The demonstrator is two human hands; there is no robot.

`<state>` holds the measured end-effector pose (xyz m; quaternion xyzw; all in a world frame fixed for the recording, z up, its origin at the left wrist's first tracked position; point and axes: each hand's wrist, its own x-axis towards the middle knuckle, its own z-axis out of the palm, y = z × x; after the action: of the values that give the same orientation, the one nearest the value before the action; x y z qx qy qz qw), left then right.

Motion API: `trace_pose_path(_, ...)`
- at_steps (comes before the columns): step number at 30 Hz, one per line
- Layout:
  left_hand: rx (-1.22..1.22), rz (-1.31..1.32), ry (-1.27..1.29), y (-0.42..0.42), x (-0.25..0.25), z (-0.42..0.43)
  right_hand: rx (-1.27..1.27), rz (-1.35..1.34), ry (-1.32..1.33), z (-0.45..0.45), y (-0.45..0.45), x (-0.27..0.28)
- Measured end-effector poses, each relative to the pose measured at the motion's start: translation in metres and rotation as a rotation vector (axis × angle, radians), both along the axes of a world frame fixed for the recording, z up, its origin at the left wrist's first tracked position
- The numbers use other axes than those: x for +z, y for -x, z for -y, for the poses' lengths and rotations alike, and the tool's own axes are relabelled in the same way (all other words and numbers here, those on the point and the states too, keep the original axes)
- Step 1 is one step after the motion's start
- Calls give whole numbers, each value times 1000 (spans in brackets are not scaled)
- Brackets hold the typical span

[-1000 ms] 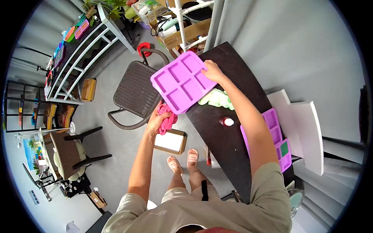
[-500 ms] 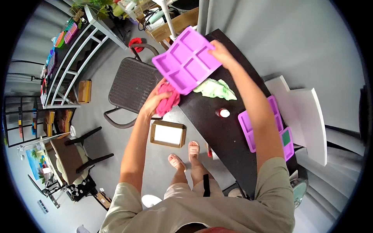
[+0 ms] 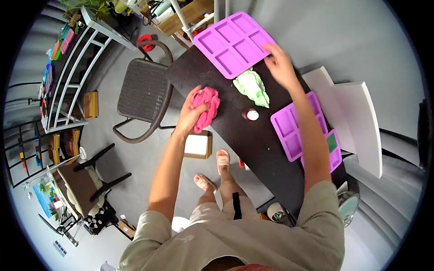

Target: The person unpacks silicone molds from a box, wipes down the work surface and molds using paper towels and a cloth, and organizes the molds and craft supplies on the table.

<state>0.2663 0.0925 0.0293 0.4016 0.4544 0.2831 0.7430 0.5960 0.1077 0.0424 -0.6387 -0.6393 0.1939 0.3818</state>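
A pink cloth is bunched in my left hand, above the dark table's left edge. At the far end of the dark table lies a purple six-compartment tray. My right hand is at that tray's right corner, fingers apart and partly over its rim; whether they touch it I cannot tell. Just below the tray rests a crumpled light green cloth. A small red bottle with a white cap stands nearer to me.
More purple trays lie at the table's right side, partly behind my right forearm, one with a green piece. White panels stand beside them. A black chair is left of the table. An open box sits on the floor.
The purple tray has moved from my right hand's grip in the air to the table's far end. My right hand has loosened. My left hand, with the pink cloth, has come away from the tray.
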Motion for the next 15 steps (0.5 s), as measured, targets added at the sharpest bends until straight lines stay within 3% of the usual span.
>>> trace_pose_path(3, 131, 1, 35, 34, 2, 38, 148, -267, 213, 94, 32, -1)
trace_pose_path(6, 269, 45, 155, 66, -1, 74, 65, -327, 305, 153, 83, 4)
trace_pose_path(10, 346, -28, 172, 103, -20, 109, -108, -272, 188, 158, 117, -26)
trace_pose_path(13, 404, -23, 208, 118, -8, 129, -221, -208, 84, 150, 128, -34)
trace_pose_path(15, 442, 23, 214, 134, -17, 142, -250, -293, 90, 150, 130, -47)
